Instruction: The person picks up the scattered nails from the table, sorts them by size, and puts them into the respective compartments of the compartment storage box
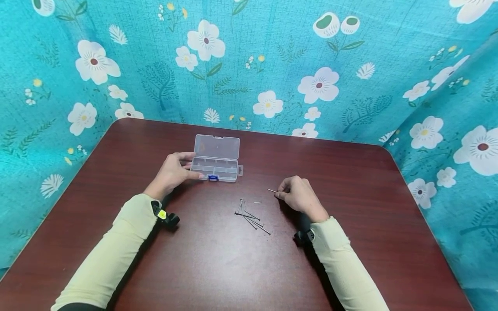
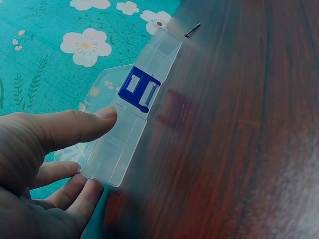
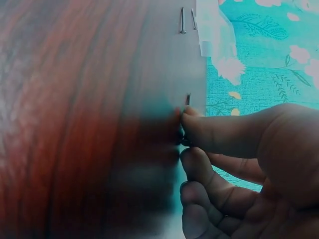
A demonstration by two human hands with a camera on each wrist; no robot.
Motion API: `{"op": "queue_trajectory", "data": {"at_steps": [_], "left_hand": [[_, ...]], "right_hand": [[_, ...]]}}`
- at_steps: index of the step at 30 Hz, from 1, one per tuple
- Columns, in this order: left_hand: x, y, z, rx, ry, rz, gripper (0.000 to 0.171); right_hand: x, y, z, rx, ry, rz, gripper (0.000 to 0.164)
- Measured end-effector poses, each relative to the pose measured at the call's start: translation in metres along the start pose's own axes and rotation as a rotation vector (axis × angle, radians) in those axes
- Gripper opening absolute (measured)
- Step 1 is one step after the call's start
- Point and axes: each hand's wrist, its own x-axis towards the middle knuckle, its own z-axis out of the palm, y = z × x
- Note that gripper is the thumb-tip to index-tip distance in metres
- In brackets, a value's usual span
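A clear plastic compartment box (image 1: 229,178) with a blue latch (image 2: 139,89) stands on the table, its lid (image 1: 217,147) raised at the back. My left hand (image 1: 171,172) grips its left end, thumb along the front wall and fingers at the end and behind. To the right of the box, my right hand (image 1: 298,194) pinches a thin nail (image 1: 271,190) between thumb and fingers, just over the table. The nail's tip (image 3: 188,99) pokes out past the thumb. Between the hands lie several loose nails (image 1: 253,217), crossing one another, and a short nail (image 1: 257,202) apart from them.
The dark red-brown table (image 1: 210,268) has rounded far corners. A turquoise flowered curtain (image 1: 249,65) hangs behind it and along both sides. A hanging tab (image 1: 240,170) juts from the box's right end.
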Motion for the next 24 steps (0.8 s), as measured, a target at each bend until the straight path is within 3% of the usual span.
{"op": "queue_trajectory", "data": {"at_steps": [12, 24], "left_hand": [[-0.002, -0.001, 0.001, -0.013, 0.006, -0.004, 0.082], [-0.003, -0.003, 0.001, -0.043, 0.008, 0.015, 0.081]], "right_hand": [[0.001, -0.003, 0.002, -0.050, -0.094, -0.005, 0.012], [0.009, -0.014, -0.003, 0.137, 0.020, -0.041, 0.015]]}}
